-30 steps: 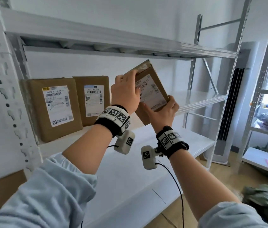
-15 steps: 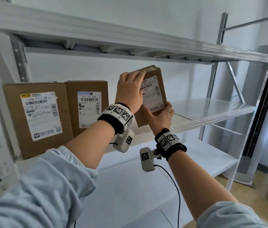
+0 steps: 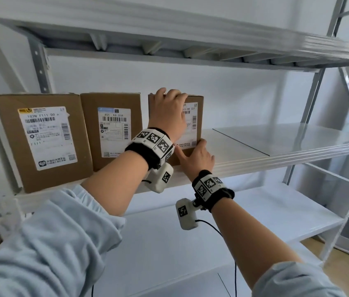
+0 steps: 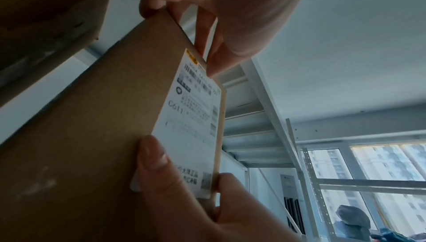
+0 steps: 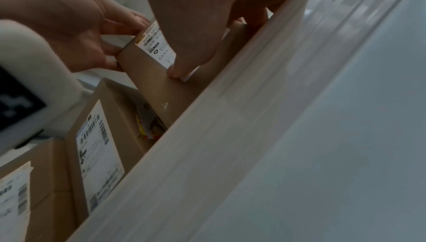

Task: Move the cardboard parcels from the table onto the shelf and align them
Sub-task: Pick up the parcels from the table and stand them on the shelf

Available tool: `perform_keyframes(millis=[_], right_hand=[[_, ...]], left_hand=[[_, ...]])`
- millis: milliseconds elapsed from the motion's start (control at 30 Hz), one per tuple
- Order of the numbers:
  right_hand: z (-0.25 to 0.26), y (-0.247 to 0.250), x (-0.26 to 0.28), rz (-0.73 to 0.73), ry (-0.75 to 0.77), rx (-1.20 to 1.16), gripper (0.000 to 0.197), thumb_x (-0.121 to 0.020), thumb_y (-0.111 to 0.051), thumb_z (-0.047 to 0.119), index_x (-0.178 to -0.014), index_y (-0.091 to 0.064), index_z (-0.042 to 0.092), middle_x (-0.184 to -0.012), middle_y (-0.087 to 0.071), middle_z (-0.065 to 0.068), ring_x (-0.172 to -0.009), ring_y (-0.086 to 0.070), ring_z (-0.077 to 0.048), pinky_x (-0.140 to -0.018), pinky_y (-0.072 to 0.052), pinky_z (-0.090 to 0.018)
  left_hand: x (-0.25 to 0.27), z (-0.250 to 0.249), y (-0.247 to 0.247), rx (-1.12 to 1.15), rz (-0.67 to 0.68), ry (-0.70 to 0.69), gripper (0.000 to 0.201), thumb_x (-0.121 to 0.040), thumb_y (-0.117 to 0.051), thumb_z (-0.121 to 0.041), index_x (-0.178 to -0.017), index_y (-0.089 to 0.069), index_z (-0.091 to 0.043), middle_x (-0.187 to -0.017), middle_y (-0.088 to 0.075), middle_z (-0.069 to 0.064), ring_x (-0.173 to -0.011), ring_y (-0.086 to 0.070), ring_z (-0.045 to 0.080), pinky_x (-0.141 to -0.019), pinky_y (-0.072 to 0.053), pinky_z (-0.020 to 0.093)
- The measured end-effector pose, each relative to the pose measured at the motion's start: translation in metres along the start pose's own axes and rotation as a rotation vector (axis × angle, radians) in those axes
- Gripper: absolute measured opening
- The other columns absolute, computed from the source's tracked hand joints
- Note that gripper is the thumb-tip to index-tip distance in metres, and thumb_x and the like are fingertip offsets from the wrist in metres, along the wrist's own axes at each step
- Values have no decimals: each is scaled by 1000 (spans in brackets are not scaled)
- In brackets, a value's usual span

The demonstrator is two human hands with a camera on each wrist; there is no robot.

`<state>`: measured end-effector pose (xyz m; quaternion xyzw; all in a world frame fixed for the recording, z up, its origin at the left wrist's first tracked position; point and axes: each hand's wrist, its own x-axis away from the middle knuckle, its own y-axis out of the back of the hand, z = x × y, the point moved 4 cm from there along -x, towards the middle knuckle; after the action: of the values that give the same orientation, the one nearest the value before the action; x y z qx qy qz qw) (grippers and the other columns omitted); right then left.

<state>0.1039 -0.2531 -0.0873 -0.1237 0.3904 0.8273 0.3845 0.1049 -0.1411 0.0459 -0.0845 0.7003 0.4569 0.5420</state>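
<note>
A small cardboard parcel with a white label stands upright on the white shelf, just right of two bigger parcels. My left hand grips its top edge, fingers curled over the top. My right hand holds its lower right corner, thumb on the label and fingers round the side. In the left wrist view the parcel fills the frame with both hands on it. In the right wrist view the parcel sits behind the shelf's front lip. A large parcel and a middle parcel stand in a row at the left.
The shelf above hangs close over the parcels. Metal uprights and a diagonal brace stand at the right end. The right half of the shelf is bare. A lower shelf lies below my arms.
Both hands have carried the small parcel from mid-air, where it was tilted, down onto the shelf; it now stands upright next to the middle parcel.
</note>
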Motion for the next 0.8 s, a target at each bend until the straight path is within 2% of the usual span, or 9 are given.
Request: perform_keyframes(millis=[133,200,300,400,533,600,667,800], right_hand=[[3,-4,-2,52,47,52,81,-77,-41,85,-117,-37,14,-117,-63,-7,-108,-58,-32,-98,-38,-48],[3,-5,-1,62,69,69,83,-79,-41,84,-121,-38,13,-121,-61,-8,-111,-56,-33,-98,-38,-48],[1,-2,1,32,87,16,84,-82,-45,78,-131,-38,11,-129,-55,-10,-118,-51,-34,-102,-37,-47],[1,6,3,-56,97,-113,82,-86,-51,70,-141,-37,11,-137,-49,-12,-125,-48,-35,-105,-37,-49],[15,22,9,-220,218,-250,78,-86,-55,65,-140,-42,9,-137,-48,-15,-123,-49,-36,-102,-40,-50],[25,27,16,-267,292,-273,77,-85,-58,62,-138,-45,8,-138,-47,-16,-123,-49,-35,-101,-42,-50],[33,28,26,-279,345,-273,76,-85,-59,60,-138,-46,7,-140,-46,-17,-125,-48,-35,-102,-41,-50],[43,22,55,-203,411,-260,75,-87,-56,58,-142,-43,10,-145,-42,-16,-132,-43,-34,-108,-36,-49]], left_hand=[[7,4,0,-82,61,47,55,-94,-59,-21,-147,-42,-20,-152,-42,0,-149,-17,31,-122,-7,55],[14,5,2,-139,56,53,60,-93,-60,-23,-149,-39,-22,-157,-36,-1,-151,-13,31,-121,-4,55],[27,6,4,-167,37,70,62,-91,-61,-23,-149,-38,-24,-160,-29,1,-151,-12,30,-122,-7,56],[44,5,9,-162,1,93,60,-91,-61,-21,-147,-41,-22,-159,-31,4,-150,-17,30,-122,-10,55],[70,8,19,-142,-63,148,55,-90,-62,-20,-142,-47,-19,-151,-43,8,-143,-31,33,-118,-22,55],[85,12,23,-147,-59,187,53,-91,-62,-22,-142,-48,-17,-149,-45,8,-142,-33,33,-117,-25,53],[101,16,26,-148,-28,217,53,-91,-62,-21,-142,-48,-16,-148,-46,9,-140,-35,33,-118,-26,51],[138,29,37,-161,-7,239,52,-90,-61,-24,-140,-51,-13,-141,-53,11,-135,-42,33,-114,-32,49]])
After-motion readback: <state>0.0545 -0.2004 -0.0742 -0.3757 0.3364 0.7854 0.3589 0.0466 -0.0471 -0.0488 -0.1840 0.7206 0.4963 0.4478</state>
